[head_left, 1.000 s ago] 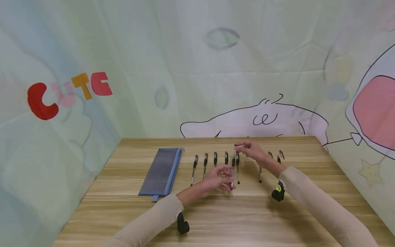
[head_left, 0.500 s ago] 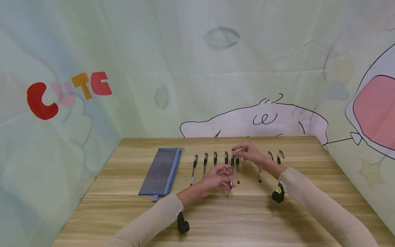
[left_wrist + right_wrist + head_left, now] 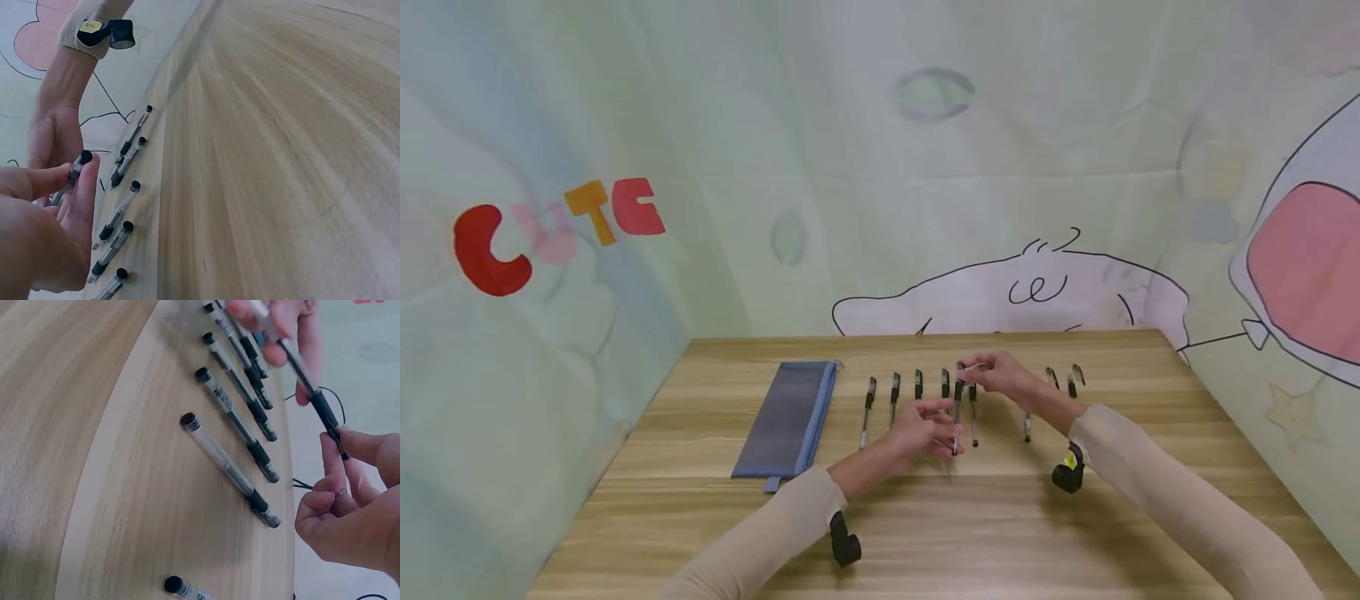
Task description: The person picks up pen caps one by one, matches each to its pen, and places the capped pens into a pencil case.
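Observation:
In the head view, a black-and-clear gel pen [image 3: 957,408] is held above the table between both hands. My left hand [image 3: 921,429] pinches its lower, clear end between thumb and finger. At the other end, beyond the black grip, my right hand [image 3: 1002,373] pinches the pen's tip end with thumb and fingertips, as the right wrist view shows on the held pen [image 3: 319,403]; the fingertips partly hide that end. Behind the hands lies a row of similar pens, among them one pen [image 3: 973,417] just right of the held one.
A blue mesh zip pouch [image 3: 782,421] lies left of the pens on the wooden table [image 3: 925,533]. Further pens, such as the pen [image 3: 868,408], are spread to the left, with more to the right, partly under the right forearm. A printed curtain [image 3: 760,167] hangs behind.
My right hand has moved slightly left and down, onto the upper end of the held pen. The left hand keeps its hold on the lower end. The head view has shifted a little.

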Demonstrator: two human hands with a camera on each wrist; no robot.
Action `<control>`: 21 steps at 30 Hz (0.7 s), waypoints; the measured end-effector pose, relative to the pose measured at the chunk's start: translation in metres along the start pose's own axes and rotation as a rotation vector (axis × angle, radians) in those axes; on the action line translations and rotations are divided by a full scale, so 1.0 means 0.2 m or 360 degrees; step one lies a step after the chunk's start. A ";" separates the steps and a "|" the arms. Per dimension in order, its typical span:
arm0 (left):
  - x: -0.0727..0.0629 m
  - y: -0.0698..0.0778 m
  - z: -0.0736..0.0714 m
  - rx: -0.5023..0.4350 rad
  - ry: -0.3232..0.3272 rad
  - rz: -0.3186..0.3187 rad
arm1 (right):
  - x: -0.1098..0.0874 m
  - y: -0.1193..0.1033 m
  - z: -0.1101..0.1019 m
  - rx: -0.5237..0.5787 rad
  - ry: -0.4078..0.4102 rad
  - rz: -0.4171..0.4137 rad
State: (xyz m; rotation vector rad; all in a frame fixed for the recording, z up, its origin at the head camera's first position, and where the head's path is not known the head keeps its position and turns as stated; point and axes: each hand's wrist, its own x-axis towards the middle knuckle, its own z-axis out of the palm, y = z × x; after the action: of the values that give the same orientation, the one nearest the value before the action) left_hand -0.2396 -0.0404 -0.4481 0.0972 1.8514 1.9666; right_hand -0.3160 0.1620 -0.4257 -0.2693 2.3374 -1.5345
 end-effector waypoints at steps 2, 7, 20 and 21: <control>0.01 0.00 -0.01 -0.0002 0.0037 -0.0016 | 0.00 -0.01 0.01 0.0021 0.0005 0.0015; 0.01 0.00 -0.02 0.0061 0.0090 -0.0048 | 0.00 -0.01 0.03 0.0078 0.0008 0.0086; -0.01 0.06 -0.05 0.0280 -0.0167 0.0018 | 0.02 0.05 -0.02 0.0069 -0.0042 0.0041; -0.01 0.06 -0.05 0.0280 -0.0179 0.0023 | 0.02 0.05 -0.02 0.0068 -0.0044 0.0032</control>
State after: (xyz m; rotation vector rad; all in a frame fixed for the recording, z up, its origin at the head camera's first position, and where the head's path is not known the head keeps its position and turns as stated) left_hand -0.2443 -0.0504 -0.4366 0.2690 1.9506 1.7659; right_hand -0.3206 0.1673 -0.4340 -0.2542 2.2764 -1.5598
